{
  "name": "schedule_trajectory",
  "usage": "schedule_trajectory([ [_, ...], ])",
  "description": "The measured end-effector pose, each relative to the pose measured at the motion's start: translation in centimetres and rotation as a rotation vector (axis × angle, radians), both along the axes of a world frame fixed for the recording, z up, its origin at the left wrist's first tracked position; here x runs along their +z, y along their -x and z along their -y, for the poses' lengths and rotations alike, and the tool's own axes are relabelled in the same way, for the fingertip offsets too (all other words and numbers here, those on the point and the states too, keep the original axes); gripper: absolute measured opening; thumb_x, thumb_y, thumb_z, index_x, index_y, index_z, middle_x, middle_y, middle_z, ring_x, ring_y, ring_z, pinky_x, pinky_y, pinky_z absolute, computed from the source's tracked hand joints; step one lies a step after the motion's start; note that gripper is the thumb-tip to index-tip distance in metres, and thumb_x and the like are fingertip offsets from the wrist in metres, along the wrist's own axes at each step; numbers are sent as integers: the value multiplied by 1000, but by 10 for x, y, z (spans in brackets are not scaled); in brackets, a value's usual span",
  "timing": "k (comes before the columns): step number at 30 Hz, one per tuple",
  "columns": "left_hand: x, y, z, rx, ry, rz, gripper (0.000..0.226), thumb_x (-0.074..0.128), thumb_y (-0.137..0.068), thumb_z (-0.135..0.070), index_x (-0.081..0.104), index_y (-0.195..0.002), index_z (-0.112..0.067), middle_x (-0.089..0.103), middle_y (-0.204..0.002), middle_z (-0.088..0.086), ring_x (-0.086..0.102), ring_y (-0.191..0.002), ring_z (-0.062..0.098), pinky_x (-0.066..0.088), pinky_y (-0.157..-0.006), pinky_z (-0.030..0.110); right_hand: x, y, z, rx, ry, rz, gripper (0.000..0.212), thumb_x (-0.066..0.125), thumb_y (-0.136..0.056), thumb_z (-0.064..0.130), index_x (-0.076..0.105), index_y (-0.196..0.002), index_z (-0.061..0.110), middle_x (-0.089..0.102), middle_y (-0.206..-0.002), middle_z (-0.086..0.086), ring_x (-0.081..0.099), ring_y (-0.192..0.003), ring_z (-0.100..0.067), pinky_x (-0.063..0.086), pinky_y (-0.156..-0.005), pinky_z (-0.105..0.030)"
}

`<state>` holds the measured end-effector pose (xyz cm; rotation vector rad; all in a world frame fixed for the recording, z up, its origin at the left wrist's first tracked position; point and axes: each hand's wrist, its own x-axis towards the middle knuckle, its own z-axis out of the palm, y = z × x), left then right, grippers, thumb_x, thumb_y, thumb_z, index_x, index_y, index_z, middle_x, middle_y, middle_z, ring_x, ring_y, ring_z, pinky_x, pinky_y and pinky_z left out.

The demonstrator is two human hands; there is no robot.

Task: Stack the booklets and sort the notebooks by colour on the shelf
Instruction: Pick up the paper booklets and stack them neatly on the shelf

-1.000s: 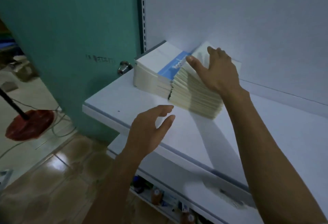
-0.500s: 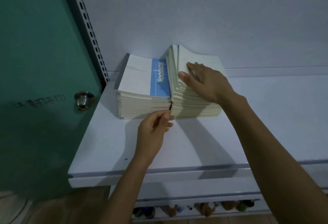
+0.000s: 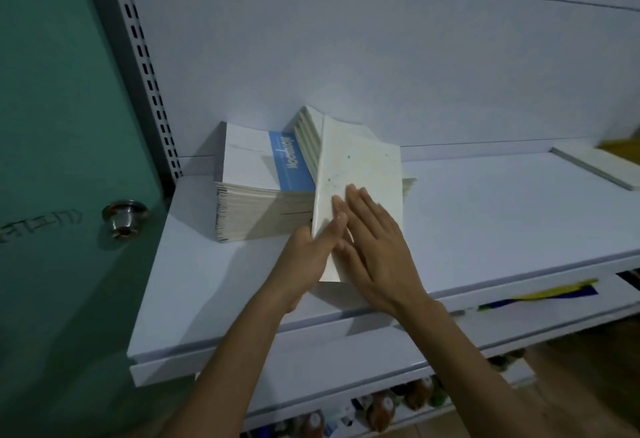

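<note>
On the white shelf (image 3: 485, 222), at the back left, stands a stack of notebooks (image 3: 256, 177) with a white and blue cover on top. Right of it, a bundle of cream booklets (image 3: 360, 167) is tilted up over the remaining cream stack, its near end drawn toward the shelf's front. My left hand (image 3: 308, 257) grips the bundle's near left edge, fingers lying on top. Flat on the bundle's top beside it rests my right hand (image 3: 377, 243), fingers straight. The bundle's underside and my left thumb are hidden.
A green door (image 3: 62, 125) with a metal knob (image 3: 124, 217) stands close on the left, beside a perforated shelf upright (image 3: 149, 73). A cream booklet (image 3: 595, 169) and something yellow (image 3: 623, 146) lie far right. Below are a yellow-blue item (image 3: 543, 295) and small bottles (image 3: 381, 410).
The cream bundle has come off its stack, forward and tilted. My left hand moved from the gap between the stacks onto its edge. My right hand slid to the bundle's near end.
</note>
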<state>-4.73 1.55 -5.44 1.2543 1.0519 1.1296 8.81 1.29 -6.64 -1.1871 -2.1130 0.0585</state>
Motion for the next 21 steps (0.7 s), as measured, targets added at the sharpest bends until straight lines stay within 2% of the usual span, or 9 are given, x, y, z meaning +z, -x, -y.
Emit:
schedule_trajectory([
  [4, -11, 31, 3, 218, -93, 56, 31, 60, -70, -56, 66, -92, -34, 73, -91, -16, 68, -83, 2, 54, -66, 19, 18, -3, -16, 4, -140, -205, 42, 39, -97, 33, 52, -134, 16, 50, -142, -3, 43, -133, -15, 35, -108, -31],
  [6, -19, 47, 5, 338, -114, 111, 25, 61, -73, -52, 64, -93, -38, 71, -92, -24, 66, -83, -5, 50, -63, 10, 34, -2, -33, -70, -156, -275, 40, 44, -97, 34, 55, -131, 16, 52, -139, -3, 45, -130, -16, 32, -104, -24],
  [8, -27, 57, 6, 430, -94, 176, 24, 60, -74, -51, 62, -94, -38, 71, -90, -23, 66, -82, -4, 51, -63, 12, 49, -3, -54, -142, -111, -286, 43, 43, -98, 39, 52, -134, 19, 48, -143, -1, 40, -134, -16, 29, -105, -23],
  [11, -31, 62, 2, 489, -25, 247, 26, 60, -75, -49, 62, -95, -32, 71, -96, -13, 66, -88, 7, 51, -72, 26, 64, -10, -87, -206, 82, -122, 55, 36, -98, 51, 43, -142, 19, 35, -152, -3, 25, -142, -17, 24, -113, -37],
  [13, -30, 61, 0, 496, -15, 266, 22, 60, -79, -46, 61, -96, -32, 69, -99, -11, 64, -93, 10, 50, -76, 29, 64, -14, -99, -203, 208, 84, 61, 25, -97, 57, 48, -136, 16, 42, -147, -8, 29, -141, -23, 27, -111, -41],
  [15, -32, 60, 0, 486, -33, 237, 25, 58, -77, -50, 60, -96, -35, 68, -99, -12, 65, -90, 6, 51, -72, 23, 56, -14, -99, -193, 191, 161, 68, 13, -96, 62, 55, -120, 14, 57, -129, -9, 45, -128, -27, 37, -101, -40],
  [16, -32, 59, 1, 478, -48, 212, 26, 58, -74, -52, 59, -96, -37, 68, -97, -16, 65, -86, 0, 51, -67, 16, 51, -14, -96, -204, 151, 150, 71, 9, -95, 62, 56, -122, 16, 59, -128, -8, 47, -126, -27, 37, -101, -39],
  [18, -34, 59, 2, 461, -74, 175, 27, 57, -73, -54, 59, -96, -40, 67, -93, -23, 63, -84, -8, 47, -61, 7, 43, -19, -87, -222, 136, 164, 82, 4, -89, 66, 46, -139, 17, 46, -145, -6, 37, -137, -23, 27, -110, -38],
  [21, -34, 58, 2, 447, -84, 137, 15, 57, -81, -48, 59, -95, -42, 66, -95, -27, 61, -90, -10, 45, -67, 6, 41, -33, -74, -151, 163, 270, 92, 9, -80, 77, 28, -149, 21, 29, -155, -1, 23, -144, -20, 19, -116, -41],
])
